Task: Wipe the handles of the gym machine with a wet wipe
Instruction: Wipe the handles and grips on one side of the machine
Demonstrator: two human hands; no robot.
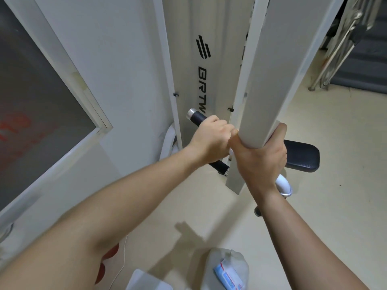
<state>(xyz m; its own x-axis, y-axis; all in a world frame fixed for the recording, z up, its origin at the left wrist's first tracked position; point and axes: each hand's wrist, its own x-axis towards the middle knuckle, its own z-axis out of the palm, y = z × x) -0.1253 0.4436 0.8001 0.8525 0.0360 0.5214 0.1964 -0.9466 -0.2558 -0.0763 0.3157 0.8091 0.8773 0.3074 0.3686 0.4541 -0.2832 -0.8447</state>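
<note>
The white gym machine (201, 65) stands upright in front of me. A black handle (199, 118) with a chrome end cap sticks out to the left, and my left hand (211, 137) is closed around its middle. A sliver of white shows at my left fingertips; I cannot tell whether it is the wet wipe. My right hand (261, 162) grips the lower end of the white swing arm (270, 70), touching my left hand. A second black grip section (218, 166) shows below my left wrist. A blue-and-white wet wipe pack (228, 276) lies at the bottom.
A black padded seat (301, 156) sits behind my right hand, with a white rounded bar end (284, 184) below it. The wipe pack rests on a grey plastic container (234, 260) on the beige floor. A framed dark window (37, 105) fills the left wall. Metal racks (343, 42) stand at far right.
</note>
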